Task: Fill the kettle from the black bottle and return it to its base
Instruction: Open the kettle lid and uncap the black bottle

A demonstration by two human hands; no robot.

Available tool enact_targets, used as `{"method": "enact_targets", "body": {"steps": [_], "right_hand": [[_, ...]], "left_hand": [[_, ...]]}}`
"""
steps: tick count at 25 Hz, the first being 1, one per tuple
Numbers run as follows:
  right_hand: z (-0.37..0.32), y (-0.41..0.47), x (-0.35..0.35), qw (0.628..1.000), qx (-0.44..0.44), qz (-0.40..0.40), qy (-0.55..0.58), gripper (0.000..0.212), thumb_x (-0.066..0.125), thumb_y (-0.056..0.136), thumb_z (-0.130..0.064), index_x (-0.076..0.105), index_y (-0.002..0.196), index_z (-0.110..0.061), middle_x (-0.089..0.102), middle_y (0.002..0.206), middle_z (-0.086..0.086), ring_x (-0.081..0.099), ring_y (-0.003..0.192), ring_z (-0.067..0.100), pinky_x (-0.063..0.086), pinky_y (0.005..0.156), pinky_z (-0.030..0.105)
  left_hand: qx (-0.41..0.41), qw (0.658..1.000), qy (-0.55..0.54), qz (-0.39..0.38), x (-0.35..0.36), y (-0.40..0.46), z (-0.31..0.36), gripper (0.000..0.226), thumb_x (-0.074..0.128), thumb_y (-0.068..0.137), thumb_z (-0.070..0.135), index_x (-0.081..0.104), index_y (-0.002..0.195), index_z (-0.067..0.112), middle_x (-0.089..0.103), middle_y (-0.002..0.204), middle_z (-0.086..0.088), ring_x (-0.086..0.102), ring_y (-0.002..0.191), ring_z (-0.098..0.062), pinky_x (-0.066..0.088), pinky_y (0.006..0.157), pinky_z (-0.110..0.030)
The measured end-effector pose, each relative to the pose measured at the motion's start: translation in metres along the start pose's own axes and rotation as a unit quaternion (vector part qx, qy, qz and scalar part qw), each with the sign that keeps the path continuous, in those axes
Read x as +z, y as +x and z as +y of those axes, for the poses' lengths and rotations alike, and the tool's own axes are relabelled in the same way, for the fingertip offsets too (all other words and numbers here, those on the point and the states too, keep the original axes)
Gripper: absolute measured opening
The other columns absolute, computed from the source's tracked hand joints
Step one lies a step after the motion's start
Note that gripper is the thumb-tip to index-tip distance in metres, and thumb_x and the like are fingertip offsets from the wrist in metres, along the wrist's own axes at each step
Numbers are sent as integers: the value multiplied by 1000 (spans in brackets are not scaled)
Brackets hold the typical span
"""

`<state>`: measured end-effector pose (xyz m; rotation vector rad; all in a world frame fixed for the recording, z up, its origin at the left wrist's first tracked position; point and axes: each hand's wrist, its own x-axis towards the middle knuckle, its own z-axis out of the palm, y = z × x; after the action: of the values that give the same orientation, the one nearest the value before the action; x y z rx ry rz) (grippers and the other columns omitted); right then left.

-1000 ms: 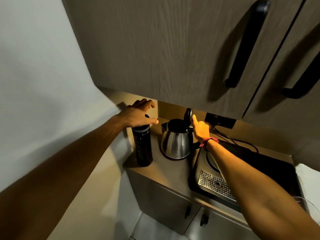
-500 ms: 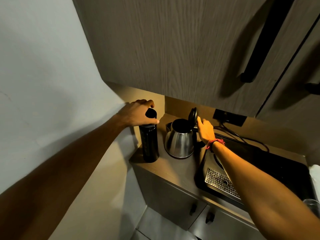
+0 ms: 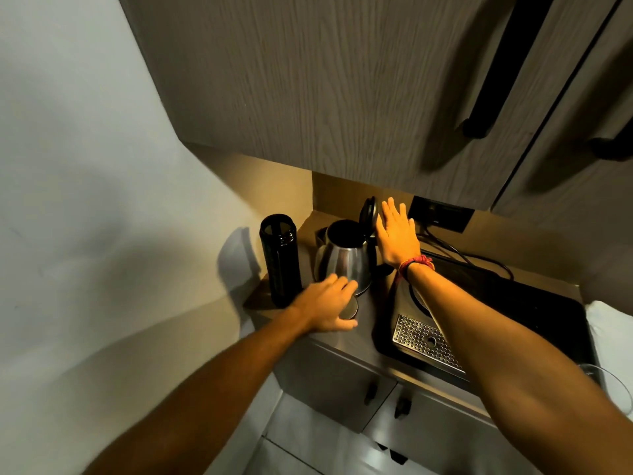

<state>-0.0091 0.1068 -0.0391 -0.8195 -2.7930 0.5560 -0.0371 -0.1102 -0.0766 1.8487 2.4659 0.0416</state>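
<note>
Single head-worn wide-angle view, angled forward and down, close above a countertop (image 3: 368, 315).

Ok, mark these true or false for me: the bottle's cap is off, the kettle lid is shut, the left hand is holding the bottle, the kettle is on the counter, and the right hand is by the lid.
1. The black bottle has no cap on. True: its mouth is open.
2. The kettle has its lid shut. False: the lid stands up, open.
3. The left hand holds the bottle. False: it lies on the counter in front of the kettle, over a round disc that looks like the cap.
4. The kettle stands on the counter, right of the bottle. True.
5. The right hand is flat and open beside the raised lid. True.
</note>
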Motion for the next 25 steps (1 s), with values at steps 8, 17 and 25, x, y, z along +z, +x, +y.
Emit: {"method": "enact_targets", "body": {"steps": [8,17,25], "right_hand": [[1,-5,1,999,40,-20,15,63,17,103,-42,11,158,-13,2,167,6,-1,154,31,9,125,53],[4,-6,1,999,28,-15,39,60,23,104,-35,9,158,-13,2,167,7,-1,154,31,8,124,53],[0,-7,4,1000,5,-25,19,61,33,104,-25,8,158,-13,1,167,8,-2,154,33,8,124,55]], "left_hand": [[-61,996,-38,-47,67,-3,12,73,74,83,42,41,138,7,48,137,-14,49,124,-32,47,97,-41],[-154,894,31,420,-18,-28,-47,66,65,81,65,58,118,10,57,116,-11,53,104,-27,45,85,-42],[-312,797,-372,359,-18,-44,-73,99,93,62,39,41,141,12,56,136,-8,55,123,-24,52,100,-39]]}}
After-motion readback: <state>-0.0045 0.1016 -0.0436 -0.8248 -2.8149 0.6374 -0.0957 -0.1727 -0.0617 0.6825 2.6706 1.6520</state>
